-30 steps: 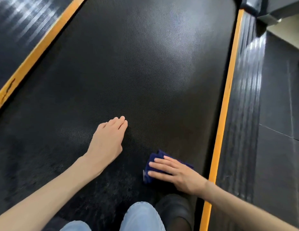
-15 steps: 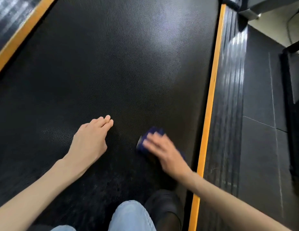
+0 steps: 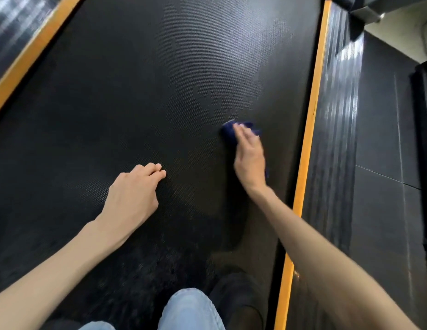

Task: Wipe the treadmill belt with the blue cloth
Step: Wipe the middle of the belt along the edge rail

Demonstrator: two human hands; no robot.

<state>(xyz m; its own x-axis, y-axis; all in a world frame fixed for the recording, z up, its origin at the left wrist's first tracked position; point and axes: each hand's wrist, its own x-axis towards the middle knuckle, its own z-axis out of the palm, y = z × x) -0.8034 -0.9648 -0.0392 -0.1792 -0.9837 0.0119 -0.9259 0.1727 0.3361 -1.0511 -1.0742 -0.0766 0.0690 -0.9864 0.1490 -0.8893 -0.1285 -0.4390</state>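
The right hand [image 3: 250, 158] presses the blue cloth [image 3: 228, 133] onto the treadmill belt [image 3: 148, 79], fingers straight. The left hand [image 3: 134, 194] rests on it, fingers together

The belt [image 3: 160, 79] lies bare ahead of both hands, from the left orange strip [image 3: 29, 53] across to the right orange strip [image 3: 310, 139]. The left hand [image 3: 134, 194] rests on the belt's near middle and the right hand [image 3: 249, 160] presses the cloth [image 3: 228, 133] near the right strip, with a bare gap between them. At the near edge a knee [image 3: 191, 310] and a dark shoe [image 3: 238, 298] take up the belt.
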